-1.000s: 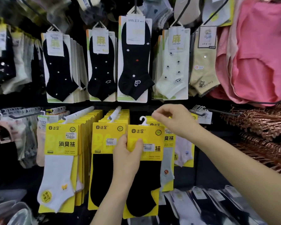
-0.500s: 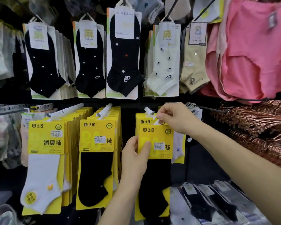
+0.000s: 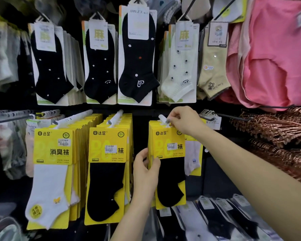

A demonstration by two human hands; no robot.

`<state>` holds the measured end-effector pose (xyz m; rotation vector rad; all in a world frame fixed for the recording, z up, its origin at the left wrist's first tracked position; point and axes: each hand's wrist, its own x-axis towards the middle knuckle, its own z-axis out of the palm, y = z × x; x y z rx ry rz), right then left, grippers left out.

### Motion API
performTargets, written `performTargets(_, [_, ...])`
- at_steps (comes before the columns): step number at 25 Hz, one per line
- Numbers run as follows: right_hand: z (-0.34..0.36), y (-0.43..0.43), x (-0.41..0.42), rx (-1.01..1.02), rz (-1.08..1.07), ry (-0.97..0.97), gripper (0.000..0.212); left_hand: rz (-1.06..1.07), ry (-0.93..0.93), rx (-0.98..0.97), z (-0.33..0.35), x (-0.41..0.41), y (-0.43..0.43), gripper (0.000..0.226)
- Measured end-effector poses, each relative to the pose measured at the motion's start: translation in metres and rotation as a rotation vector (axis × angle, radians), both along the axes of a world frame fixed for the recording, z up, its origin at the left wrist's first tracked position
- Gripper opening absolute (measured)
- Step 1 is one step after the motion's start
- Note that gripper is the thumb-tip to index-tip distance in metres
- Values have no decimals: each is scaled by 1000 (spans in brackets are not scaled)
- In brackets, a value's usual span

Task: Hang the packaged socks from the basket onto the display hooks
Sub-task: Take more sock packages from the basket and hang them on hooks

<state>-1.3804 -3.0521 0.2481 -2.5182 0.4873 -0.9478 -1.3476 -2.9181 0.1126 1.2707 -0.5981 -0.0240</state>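
The right hand [image 3: 184, 121] pinches the white hanger tab atop a yellow pack of black socks [image 3: 170, 171], right at the tip of a white display hook [image 3: 161, 117]. The left hand [image 3: 144, 169] grips the pack's left edge. Just to the left hang matching yellow packs [image 3: 108, 162]; pink garments [image 3: 276, 58] hang at the upper right.

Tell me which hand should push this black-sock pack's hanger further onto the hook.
Right. The right hand pinches the top of the pack right at the hook, so it can likely guide the hanger on. The left hand only holds the pack's left edge, lower down.
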Motion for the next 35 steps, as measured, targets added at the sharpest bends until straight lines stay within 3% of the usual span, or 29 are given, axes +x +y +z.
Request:
performTargets(6, [-9,-5,8,23,27,-82,16,35,-1,116,-15,9,-4,47])
performTargets(12, [-61,-6,-44,149,136,-311,10,77,-96,282,-43,5,2,50])
performTargets(17, [-186,8,-100,373,179,-18,23,73,-160,457,-104,-19,29,44])
performTargets(22, [-312,19,-156,617,215,366,26,-110,78,769,-217,-73,67,42])
performTargets(26, [-399,14,-200,621,70,691,6,-175,254,975,-295,-114,75,37])
performTargets(29, [-442,18,-219,560,-68,897,53,-275,255,1065,-328,-131,63,40])
performTargets(31, [-460,23,-223,606,-87,906,75,-328,235,1101,-342,-136,52,41])
performTargets(35, [-480,25,-222,694,-92,868,84,-345,287,1175,-360,-140,32,39])
